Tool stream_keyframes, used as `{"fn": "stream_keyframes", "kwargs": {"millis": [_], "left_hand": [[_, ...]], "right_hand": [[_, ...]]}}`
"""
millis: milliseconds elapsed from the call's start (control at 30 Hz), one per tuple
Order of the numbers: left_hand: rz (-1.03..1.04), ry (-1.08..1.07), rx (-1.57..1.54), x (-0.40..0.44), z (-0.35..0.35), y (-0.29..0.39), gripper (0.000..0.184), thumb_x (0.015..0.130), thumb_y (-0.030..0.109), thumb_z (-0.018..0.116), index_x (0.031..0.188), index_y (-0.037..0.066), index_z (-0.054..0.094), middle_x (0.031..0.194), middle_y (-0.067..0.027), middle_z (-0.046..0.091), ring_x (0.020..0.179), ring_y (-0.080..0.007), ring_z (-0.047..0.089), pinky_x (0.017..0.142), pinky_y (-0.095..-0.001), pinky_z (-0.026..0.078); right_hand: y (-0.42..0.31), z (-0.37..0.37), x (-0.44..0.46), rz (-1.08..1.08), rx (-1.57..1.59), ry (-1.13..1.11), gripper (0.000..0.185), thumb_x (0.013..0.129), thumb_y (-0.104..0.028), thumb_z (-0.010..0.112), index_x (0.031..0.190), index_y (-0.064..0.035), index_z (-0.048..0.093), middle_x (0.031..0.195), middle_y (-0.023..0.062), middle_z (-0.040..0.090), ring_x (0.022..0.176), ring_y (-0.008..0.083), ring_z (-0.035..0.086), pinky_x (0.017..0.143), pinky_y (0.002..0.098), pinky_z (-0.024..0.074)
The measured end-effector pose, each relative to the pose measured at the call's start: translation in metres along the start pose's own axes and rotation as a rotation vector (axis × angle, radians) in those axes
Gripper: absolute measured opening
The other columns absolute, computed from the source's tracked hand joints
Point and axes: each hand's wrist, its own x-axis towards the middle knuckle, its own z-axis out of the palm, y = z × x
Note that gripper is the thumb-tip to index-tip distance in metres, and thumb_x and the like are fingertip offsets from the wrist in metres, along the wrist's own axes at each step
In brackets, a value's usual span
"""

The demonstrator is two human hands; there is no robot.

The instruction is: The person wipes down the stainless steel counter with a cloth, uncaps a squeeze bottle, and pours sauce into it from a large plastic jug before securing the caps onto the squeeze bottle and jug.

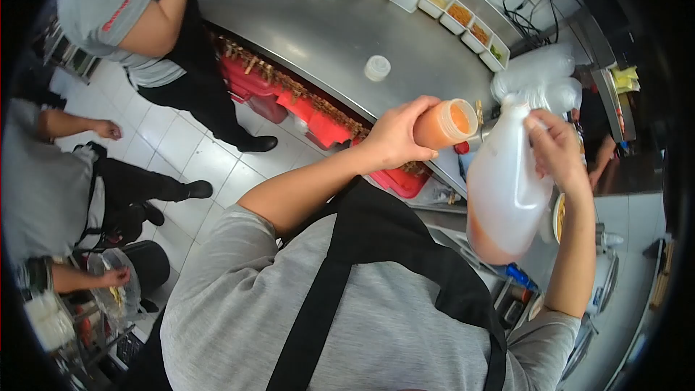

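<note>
My left hand [402, 132] is wrapped round a small clear bottle [432, 124] of orange sauce. The bottle tilts to the right, and its uncapped mouth shows sauce inside. Just right of it, my right hand [559, 146] grips a large translucent plastic jug [507, 174] near its handle. Orange liquid lies in the bottom of the jug, whose neck points up toward the counter. The two containers are apart, and no stream shows between them. On the steel counter beyond my left hand stands a small white cap or tub [377, 68].
The steel counter [304, 25] runs along the far side. Along its back edge sit small white trays [458, 17] of chopped food, near plastic-wrapped stacks [539, 76]. Two people in grey shirts, one [156, 22] at the counter, stand to the left on white tiles.
</note>
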Motion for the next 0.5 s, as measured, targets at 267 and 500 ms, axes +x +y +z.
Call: {"fn": "stream_keyframes", "kwargs": {"millis": [267, 500], "left_hand": [[-0.089, 0.35, 0.08, -0.027, -0.02, 0.012, 0.073, 0.061, 0.012, 0.081, 0.124, 0.006, 0.047, 0.116, -0.0111, 0.06, 0.108, -0.0216, 0.06, 0.092, -0.0338, 0.048], [-0.223, 0.622, 0.147, -0.059, -0.022, 0.026, 0.072, 0.062, 0.007, 0.081, 0.124, 0.006, 0.045, 0.115, -0.008, 0.059, 0.108, -0.0175, 0.057, 0.095, -0.0324, 0.045]], "right_hand": [[0.019, -0.045, 0.084, -0.382, 0.633, 0.268, 0.032, 0.092, -0.031, 0.062, 0.11, -0.0046, 0.059, 0.052, -0.0067, 0.038, 0.04, 0.0026, 0.033, 0.038, 0.0195, 0.0296], [0.075, 0.0, 0.19, -0.581, 0.972, 0.489, 0.035, 0.085, -0.027, 0.072, 0.104, -0.0029, 0.055, 0.055, -0.0033, 0.047, 0.043, 0.0035, 0.037, 0.04, 0.0209, 0.0308]]}}
